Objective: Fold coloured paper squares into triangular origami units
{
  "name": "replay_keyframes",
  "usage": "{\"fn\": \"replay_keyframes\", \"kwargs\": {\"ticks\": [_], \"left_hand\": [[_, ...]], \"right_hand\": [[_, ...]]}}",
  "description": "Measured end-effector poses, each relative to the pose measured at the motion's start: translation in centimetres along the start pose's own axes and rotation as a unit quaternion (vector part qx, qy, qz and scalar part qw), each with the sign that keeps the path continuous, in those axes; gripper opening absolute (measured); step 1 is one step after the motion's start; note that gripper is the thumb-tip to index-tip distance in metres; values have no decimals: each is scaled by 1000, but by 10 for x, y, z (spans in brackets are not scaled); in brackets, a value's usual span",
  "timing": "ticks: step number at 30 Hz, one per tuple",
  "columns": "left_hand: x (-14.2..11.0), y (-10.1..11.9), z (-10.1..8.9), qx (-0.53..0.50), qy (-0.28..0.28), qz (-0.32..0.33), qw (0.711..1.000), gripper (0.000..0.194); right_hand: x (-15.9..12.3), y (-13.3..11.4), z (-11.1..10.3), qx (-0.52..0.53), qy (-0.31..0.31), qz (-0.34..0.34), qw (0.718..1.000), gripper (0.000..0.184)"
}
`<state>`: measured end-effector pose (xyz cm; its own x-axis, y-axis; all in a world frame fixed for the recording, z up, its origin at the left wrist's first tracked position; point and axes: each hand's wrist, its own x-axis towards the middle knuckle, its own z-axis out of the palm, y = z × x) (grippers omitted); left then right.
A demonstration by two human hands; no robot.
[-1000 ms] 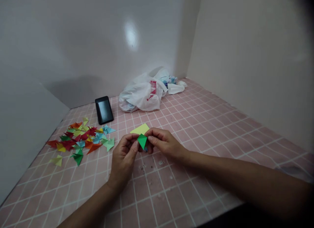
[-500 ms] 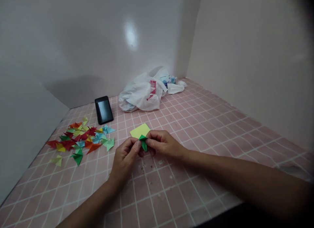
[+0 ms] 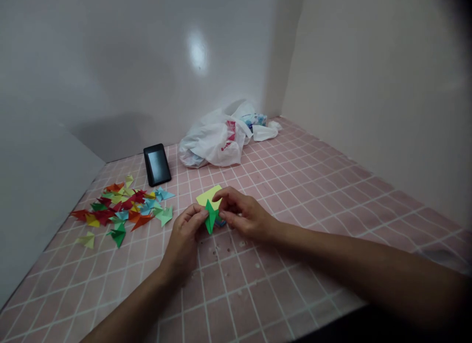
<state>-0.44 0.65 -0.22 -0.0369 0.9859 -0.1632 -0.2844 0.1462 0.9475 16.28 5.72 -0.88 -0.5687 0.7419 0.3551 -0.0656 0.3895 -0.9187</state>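
A small folded green paper piece (image 3: 210, 216) is pinched between my left hand (image 3: 184, 237) and my right hand (image 3: 245, 215), just above the pink tiled surface (image 3: 295, 185). Both hands have fingers closed on it, the left from below left, the right from the right. Directly behind the hands lies a stack of yellow square paper (image 3: 208, 195). To the left spreads a pile of several folded paper pieces (image 3: 121, 207) in red, green, yellow, blue and orange.
A black phone (image 3: 157, 164) lies face up behind the pile. A crumpled white plastic bag (image 3: 217, 139) sits in the back corner. White walls close in at the left, back and right. Small crumbs dot the tiles near my hands.
The green piece has been folded narrower and now stands more upright between my fingers. My right hand has shifted slightly up and back; the left stays in place.
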Motion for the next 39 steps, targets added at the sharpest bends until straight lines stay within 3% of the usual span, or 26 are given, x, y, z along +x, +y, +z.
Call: {"fn": "replay_keyframes", "kwargs": {"ticks": [3,6,9,11,13,15,25,39], "left_hand": [[0,0,2,-26,-16,-5,1000,17],[-1,-1,3,-23,-31,-11,999,18],[-1,-2,1,12,-50,5,999,29],[-2,-1,-1,45,-45,37,997,32],[-2,0,-2,73,-27,62,995,26],[-2,0,-2,87,-19,63,994,19],[-1,-4,-3,82,-50,40,995,14],[-3,6,2,173,3,105,979,16]], "right_hand": [[1,3,-4,-110,-29,-90,989,27],[2,5,-6,-144,-23,-112,983,18],[1,2,-5,-74,21,-49,996,8],[1,-1,-3,29,46,54,997,7],[1,-2,-1,130,51,142,980,11],[1,-2,1,186,42,182,965,15],[-1,-1,5,256,-5,211,943,21],[0,1,5,231,-32,223,946,21]]}}
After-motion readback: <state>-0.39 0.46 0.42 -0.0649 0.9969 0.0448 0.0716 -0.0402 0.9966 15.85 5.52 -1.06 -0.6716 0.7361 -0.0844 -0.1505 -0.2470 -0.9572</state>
